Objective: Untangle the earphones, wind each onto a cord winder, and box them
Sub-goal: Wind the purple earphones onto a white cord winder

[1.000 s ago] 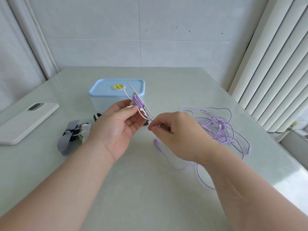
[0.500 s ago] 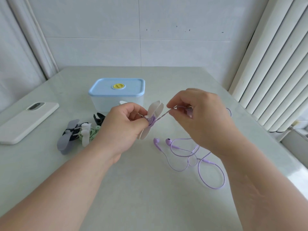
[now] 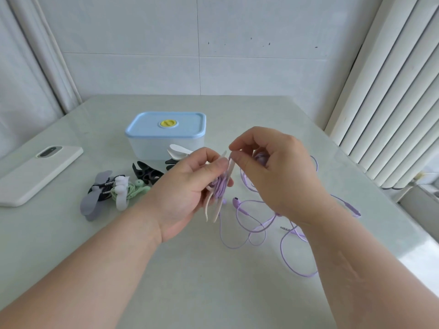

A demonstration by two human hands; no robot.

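Observation:
My left hand (image 3: 187,186) grips a pale pink cord winder (image 3: 219,205) with several turns of purple earphone cord (image 3: 221,186) wound round its middle. My right hand (image 3: 278,172) pinches the purple cord just above the winder's top end. The loose rest of the purple earphones (image 3: 254,224) trails in loops on the table under my right arm, one earbud lying near the winder's lower tip. The closed blue-lidded box (image 3: 166,134) stands behind my hands.
Wound earphones on a grey winder (image 3: 92,198) and a white winder (image 3: 121,193) lie at the left, with black winders (image 3: 146,172) and a white winder (image 3: 178,150) by the box. A white phone (image 3: 38,174) lies far left. Blind slats hang at the right.
My right hand has carried the cord round the winder: low and right a second ago, then high to the right, now directly above it. The winder has turned upright and more cord is wound.

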